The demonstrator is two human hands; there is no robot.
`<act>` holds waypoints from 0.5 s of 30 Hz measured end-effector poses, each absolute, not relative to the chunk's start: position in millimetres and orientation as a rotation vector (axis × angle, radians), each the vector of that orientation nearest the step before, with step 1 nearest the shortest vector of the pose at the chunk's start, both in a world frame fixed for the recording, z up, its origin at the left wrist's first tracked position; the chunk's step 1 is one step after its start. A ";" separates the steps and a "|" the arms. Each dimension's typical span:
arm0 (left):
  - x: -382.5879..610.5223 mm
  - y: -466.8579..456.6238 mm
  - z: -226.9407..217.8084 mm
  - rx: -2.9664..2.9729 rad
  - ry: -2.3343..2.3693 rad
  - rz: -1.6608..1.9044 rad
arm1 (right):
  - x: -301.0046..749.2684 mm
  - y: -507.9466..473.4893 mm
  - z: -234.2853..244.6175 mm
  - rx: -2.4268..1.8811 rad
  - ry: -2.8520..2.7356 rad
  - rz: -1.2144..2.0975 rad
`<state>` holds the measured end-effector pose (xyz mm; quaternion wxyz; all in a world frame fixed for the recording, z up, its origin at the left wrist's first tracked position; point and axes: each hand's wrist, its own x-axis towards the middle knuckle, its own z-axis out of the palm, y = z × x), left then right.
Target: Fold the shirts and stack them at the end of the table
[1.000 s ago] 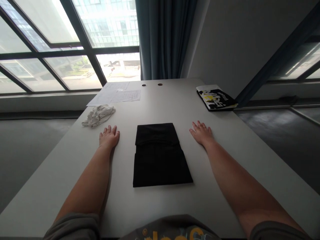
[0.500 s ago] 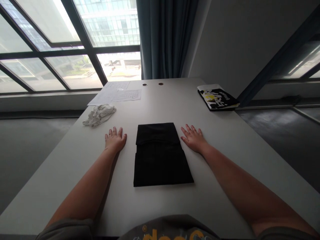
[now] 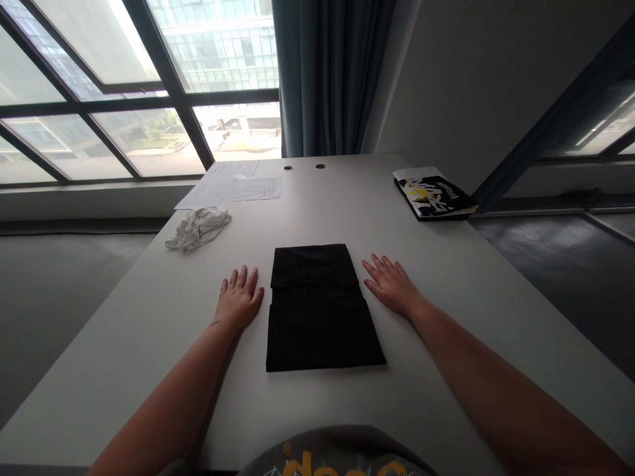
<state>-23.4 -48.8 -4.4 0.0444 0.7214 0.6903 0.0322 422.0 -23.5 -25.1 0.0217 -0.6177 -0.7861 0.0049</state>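
Observation:
A folded black cloth, perhaps a garment (image 3: 320,324), lies flat on the white table (image 3: 317,410) between my hands. Its far part is folded over, with a crosswise edge near the middle. To its left, my left hand (image 3: 239,297) rests palm down, fingers spread, just short of the cloth's side. My right hand (image 3: 391,284) lies flat on the other side, near the cloth's upper right edge, fingers apart. Neither hand touches the cloth or holds anything.
A crumpled white cloth (image 3: 199,229) lies beyond my left hand, with printed papers (image 3: 248,189) behind it. At the far right edge sits a folded black item with white and yellow print (image 3: 436,195). Two round holes pierce the table's far end. Windows and a blue curtain (image 3: 327,79) stand behind.
My left hand has slid right and nearer to me, closer to the black cloth. My right hand has shifted slightly towards me. The cloth lies as before.

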 end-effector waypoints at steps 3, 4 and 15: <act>-27.5 -77.2 -12.9 2.259 2.018 0.239 | 424.1 -48.4 -30.7 -1.794 -2.452 0.026; -29.3 -86.5 -13.8 2.278 1.982 0.299 | 424.5 -57.6 -30.3 -1.754 -2.449 0.044; -10.0 -133.7 25.8 2.693 0.918 0.455 | 399.8 -134.5 17.5 -0.783 -2.667 0.522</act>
